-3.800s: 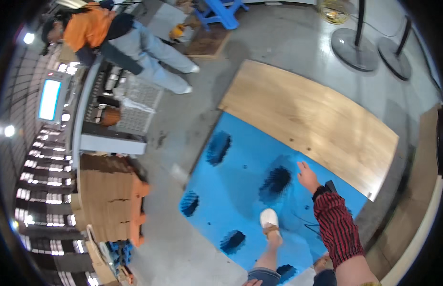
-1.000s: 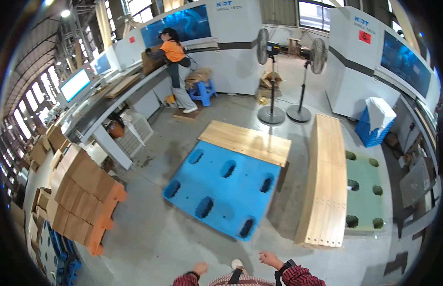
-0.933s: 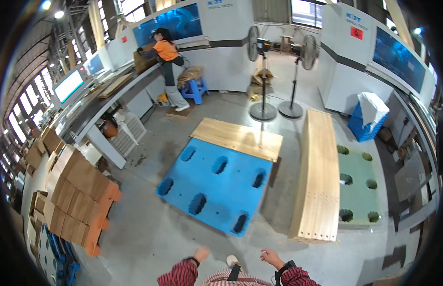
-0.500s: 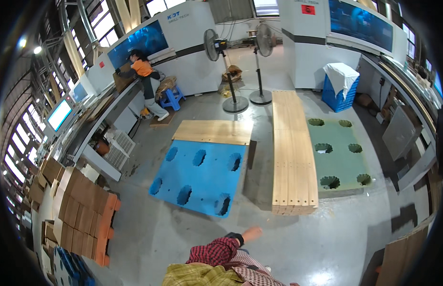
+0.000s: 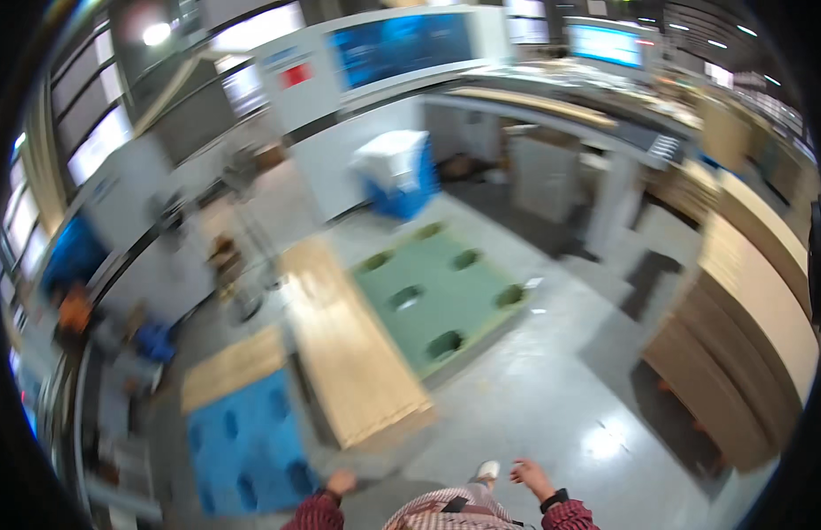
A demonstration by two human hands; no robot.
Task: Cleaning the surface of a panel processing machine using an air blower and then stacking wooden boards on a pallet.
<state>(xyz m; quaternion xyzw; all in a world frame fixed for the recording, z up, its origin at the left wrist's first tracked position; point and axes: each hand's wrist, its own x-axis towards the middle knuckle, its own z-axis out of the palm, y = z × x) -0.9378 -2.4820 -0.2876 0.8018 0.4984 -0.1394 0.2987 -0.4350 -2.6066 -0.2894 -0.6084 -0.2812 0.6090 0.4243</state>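
My left hand [image 5: 342,481] hangs low at the front, nearest to the blue plastic pallet [image 5: 260,442]; its fingers are blurred and I see nothing in it. To the right, my right hand [image 5: 534,478] is held over the grey floor with its fingers loosely apart and empty. Both hands are apart from everything around them. Wooden boards [image 5: 234,367] lie across the far end of the blue pallet. A long stack of pale wooden boards [image 5: 349,344] stretches away beside it, along the left side of a green pallet [image 5: 441,291] with dark holes.
Tall stacks of brown panels [image 5: 720,362] stand at the right. A blue crate [image 5: 415,190] under a white cloth is behind the green pallet, near a long worktable [image 5: 552,110] and white machines. At the far left are blurred fans [image 5: 243,168] and a person in orange [image 5: 75,314].
My view has swung to the right, so the pallets and boards sit farther left and the brown panel stack shows more fully. My right hand has come into view; one hand was visible before.
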